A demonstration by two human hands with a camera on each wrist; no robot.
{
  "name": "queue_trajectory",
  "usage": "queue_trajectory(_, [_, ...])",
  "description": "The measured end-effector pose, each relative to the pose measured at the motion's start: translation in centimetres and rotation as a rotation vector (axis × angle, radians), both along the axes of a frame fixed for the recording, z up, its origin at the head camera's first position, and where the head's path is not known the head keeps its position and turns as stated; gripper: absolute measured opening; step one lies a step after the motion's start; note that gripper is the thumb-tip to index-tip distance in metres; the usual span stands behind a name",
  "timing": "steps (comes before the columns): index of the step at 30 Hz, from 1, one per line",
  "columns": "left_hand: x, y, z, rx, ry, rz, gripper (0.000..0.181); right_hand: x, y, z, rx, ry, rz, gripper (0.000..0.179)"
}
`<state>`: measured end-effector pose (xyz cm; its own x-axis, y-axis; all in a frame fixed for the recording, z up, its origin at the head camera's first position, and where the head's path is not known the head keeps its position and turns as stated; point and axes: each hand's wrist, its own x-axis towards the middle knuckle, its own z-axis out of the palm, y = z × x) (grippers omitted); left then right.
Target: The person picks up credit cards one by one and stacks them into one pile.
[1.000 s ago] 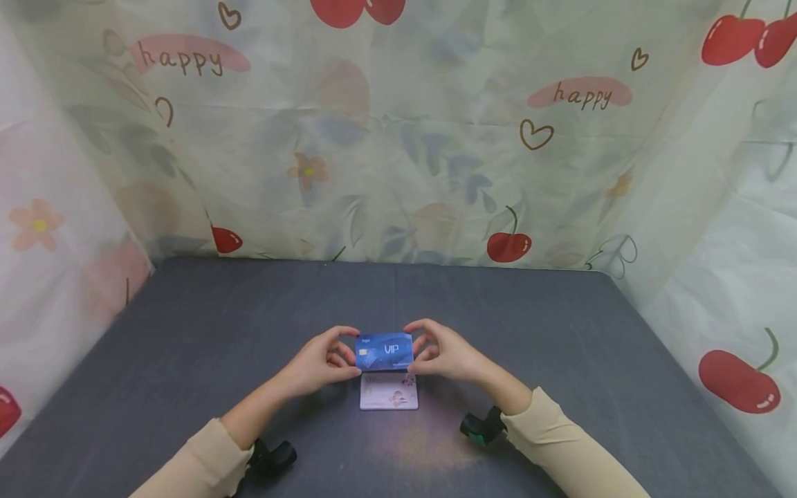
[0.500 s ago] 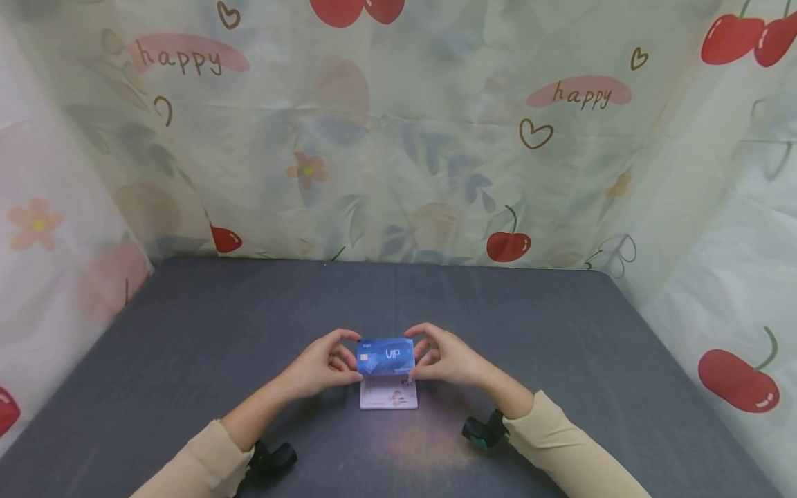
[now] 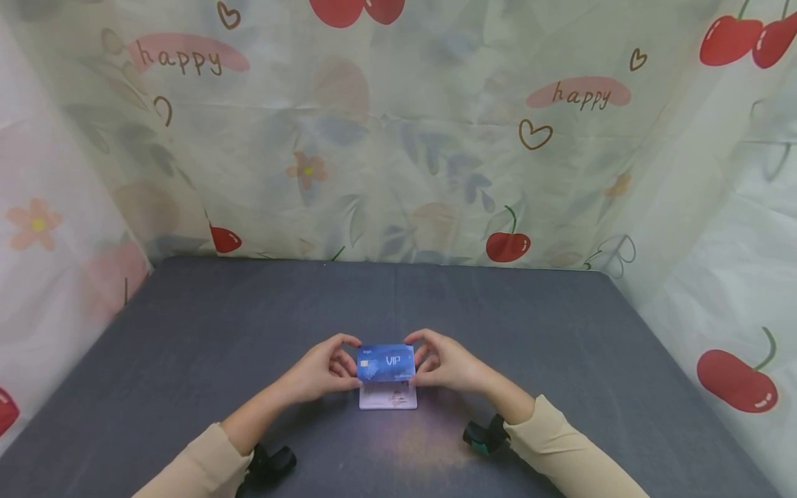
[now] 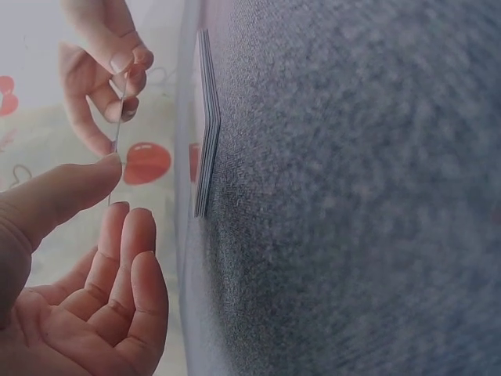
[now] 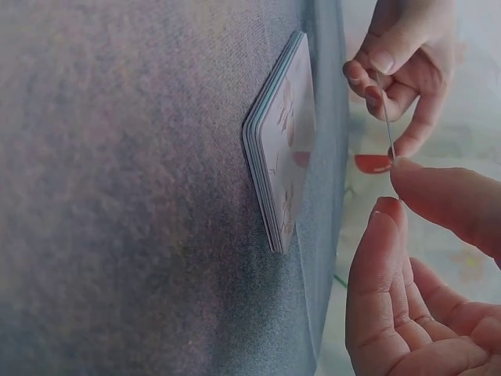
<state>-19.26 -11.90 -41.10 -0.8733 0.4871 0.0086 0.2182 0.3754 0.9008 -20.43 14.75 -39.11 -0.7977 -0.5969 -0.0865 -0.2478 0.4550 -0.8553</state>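
A blue card (image 3: 385, 364) printed "VIP" hangs between both hands, raised over a stack of cards. My left hand (image 3: 328, 366) pinches its left edge between thumb and index finger. At the opposite edge, my right hand (image 3: 443, 362) pinches it the same way. Seen edge-on in the left wrist view, the blue card (image 4: 121, 117) is a thin line apart from the stack. The card stack (image 5: 274, 149) lies flat on the table, several cards thick, with a pale flowered card on top. In the head view the blue card hides the stack's far part.
The dark grey table (image 3: 249, 304) carries the stack near its front middle. A printed curtain (image 3: 398, 173) with cherries and flowers stands behind the table and along both sides. Black wrist devices (image 3: 274, 462) sit below both forearms.
Both hands have moved together toward the body with the blue card, which covers more of the stack in the head view. The stack has stayed in place.
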Motion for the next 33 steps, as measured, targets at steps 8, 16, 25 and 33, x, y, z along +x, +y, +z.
queue_trajectory(8, [0.36, 0.0, 0.39, -0.011, -0.014, -0.012, 0.057, 0.27, -0.07, -0.19, 0.024, -0.021, -0.017, 0.057])
queue_trajectory(16, [0.54, 0.06, 0.31, -0.032, -0.014, -0.01, 0.056, 0.39, 0.0, -0.34, 0.041, -0.034, -0.021, 0.057])
queue_trajectory(25, [0.75, 0.17, 0.42, -0.035, -0.008, -0.018, 0.056, 0.44, 0.12, -0.59, 0.033, -0.023, -0.002, 0.058])
queue_trajectory(33, [0.79, 0.26, 0.3, -0.042, -0.006, -0.025, 0.056, 0.52, 0.24, -0.72, 0.035, -0.022, -0.001, 0.057])
